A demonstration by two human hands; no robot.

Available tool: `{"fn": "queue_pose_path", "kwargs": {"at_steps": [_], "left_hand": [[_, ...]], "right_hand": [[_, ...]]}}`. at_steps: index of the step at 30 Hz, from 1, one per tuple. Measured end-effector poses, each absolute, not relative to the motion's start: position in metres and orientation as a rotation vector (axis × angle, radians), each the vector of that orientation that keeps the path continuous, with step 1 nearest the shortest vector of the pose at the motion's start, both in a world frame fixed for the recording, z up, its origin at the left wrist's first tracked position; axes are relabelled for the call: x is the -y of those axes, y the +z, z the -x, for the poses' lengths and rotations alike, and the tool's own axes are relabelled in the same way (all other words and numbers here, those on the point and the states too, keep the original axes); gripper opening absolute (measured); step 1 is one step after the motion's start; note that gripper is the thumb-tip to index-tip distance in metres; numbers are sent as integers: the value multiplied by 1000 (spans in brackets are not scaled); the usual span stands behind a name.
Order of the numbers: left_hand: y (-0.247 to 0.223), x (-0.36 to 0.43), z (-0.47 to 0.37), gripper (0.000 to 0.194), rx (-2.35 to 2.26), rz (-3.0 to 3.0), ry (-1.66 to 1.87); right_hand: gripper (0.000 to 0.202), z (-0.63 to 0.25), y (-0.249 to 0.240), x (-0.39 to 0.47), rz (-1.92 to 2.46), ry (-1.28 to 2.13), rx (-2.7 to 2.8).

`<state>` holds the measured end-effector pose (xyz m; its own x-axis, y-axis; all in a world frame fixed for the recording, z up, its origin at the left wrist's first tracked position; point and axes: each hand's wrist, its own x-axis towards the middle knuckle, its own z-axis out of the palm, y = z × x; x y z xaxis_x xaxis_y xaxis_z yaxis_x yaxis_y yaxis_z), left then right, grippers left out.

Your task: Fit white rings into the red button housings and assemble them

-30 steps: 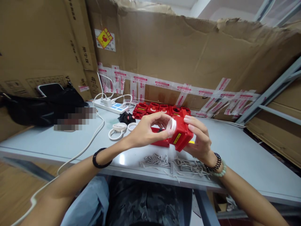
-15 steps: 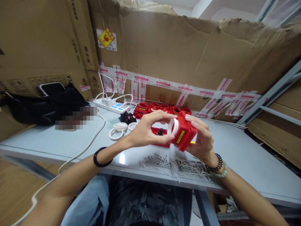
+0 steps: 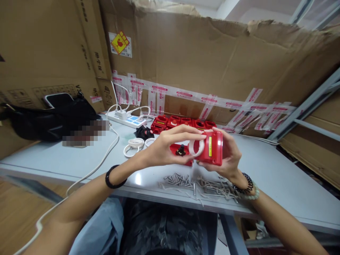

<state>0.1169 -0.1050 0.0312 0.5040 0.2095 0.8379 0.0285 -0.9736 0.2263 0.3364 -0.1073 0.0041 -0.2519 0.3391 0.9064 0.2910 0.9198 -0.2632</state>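
A red box (image 3: 214, 150) with a yellow label is held above the table by my right hand (image 3: 230, 156), whose fingers wrap round its far side and bottom. Against the box's left side is a white ring (image 3: 196, 148), gripped between the fingers and thumb of my left hand (image 3: 166, 146). Behind and below the left fingers lies an open red piece (image 3: 187, 161) with a black and brass part (image 3: 181, 150) in it. Several silver screws (image 3: 177, 179) lie on the table below the hands.
Several red boxes (image 3: 160, 122) stand in a row at the back. White rings (image 3: 131, 148), a black part (image 3: 145, 132), and a power strip (image 3: 130, 119) sit to the left. A black bag (image 3: 47, 122) is farther left. More metal pieces (image 3: 217, 187) lie near the front edge.
The red box has turned, so its labelled side now faces me more upright. The white ring has tilted and sits slightly lower. The black and brass part shows more.
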Motion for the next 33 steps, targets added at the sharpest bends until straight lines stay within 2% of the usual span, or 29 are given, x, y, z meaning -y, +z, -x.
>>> {"fn": "queue_pose_path", "kwargs": {"at_steps": [7,17,25,28,33], "left_hand": [[31,105,-116,50,-160,-2636,1423],[31,105,-118,48,-132,-2709,1352],[27,107,-122,41,-74,-2966,1273],[26,103,-122,44,-80,-3001,1307],[29,99,-123,58,-290,-2760,1369]], "right_hand": [[68,-331,9,116,542,372,1741],[50,-335,10,114,673,848,1639],[39,-325,13,117,704,1611,1240],[40,-325,16,117,753,1641,1233],[42,-333,15,115,814,1350,1394]]}}
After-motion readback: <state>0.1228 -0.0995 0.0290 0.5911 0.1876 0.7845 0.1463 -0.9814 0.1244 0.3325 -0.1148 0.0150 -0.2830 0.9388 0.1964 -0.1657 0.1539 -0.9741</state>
